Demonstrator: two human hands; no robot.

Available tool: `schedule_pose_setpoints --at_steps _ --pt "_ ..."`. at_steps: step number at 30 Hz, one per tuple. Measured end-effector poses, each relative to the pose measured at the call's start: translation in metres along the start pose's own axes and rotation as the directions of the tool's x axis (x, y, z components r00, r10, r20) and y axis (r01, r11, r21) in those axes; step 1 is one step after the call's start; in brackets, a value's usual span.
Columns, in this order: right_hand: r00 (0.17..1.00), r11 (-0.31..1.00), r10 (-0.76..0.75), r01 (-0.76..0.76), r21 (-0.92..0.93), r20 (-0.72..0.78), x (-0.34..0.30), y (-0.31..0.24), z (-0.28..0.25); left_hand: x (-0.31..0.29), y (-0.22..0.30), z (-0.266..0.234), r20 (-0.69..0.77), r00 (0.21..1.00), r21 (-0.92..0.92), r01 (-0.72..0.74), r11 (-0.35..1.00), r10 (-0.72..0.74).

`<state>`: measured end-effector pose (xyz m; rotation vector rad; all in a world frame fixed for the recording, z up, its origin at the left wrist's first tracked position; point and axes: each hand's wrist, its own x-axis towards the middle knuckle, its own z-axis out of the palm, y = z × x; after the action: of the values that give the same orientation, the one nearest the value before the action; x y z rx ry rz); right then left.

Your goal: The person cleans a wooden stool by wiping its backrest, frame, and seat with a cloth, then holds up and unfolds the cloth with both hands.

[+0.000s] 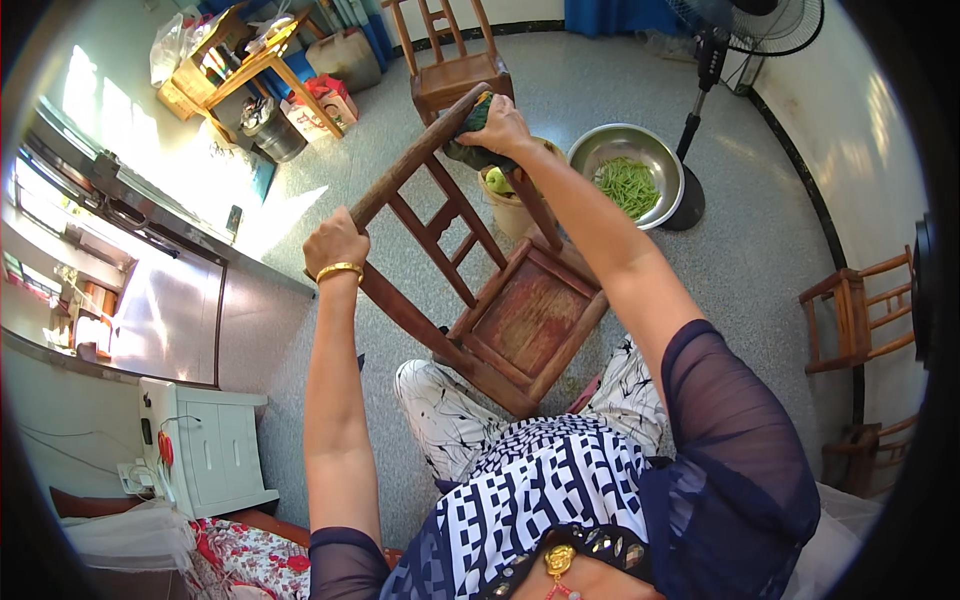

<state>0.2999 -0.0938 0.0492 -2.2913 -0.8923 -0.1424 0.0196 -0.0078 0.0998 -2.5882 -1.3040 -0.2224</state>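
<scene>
A worn reddish-brown wooden chair [530, 312] stands tilted in front of me, its seat near my knees and its backrest toward the far left. My left hand [335, 245], with a gold bracelet at the wrist, is wrapped round the left end of the chair's top rail [400, 168]. Toward the rail's far end, my right hand [503, 128] grips a dark green cloth [480, 113], which lies against the wood. Part of the cloth is hidden under my fingers.
Beyond the chair are a bucket [505, 212] with green produce and a steel basin [672, 165] of green beans. A standing fan [712, 55] is at far right. Another chair [455, 80] stands ahead; a white cabinet [215, 450] is at left.
</scene>
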Motion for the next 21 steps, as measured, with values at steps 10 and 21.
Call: schedule_pose_setpoints --at_steps 10,21 --pt "0.995 0.993 0.105 -0.104 0.050 -0.006 -0.015 -0.010 0.014 0.000 0.000 -0.003 0.030 0.999 0.049 0.025 0.998 -0.026" --pt "0.981 0.995 0.097 -0.093 0.037 -0.167 -0.082 0.053 0.050 -0.002 0.005 -0.003 0.057 0.997 0.083 0.052 0.995 -0.057"
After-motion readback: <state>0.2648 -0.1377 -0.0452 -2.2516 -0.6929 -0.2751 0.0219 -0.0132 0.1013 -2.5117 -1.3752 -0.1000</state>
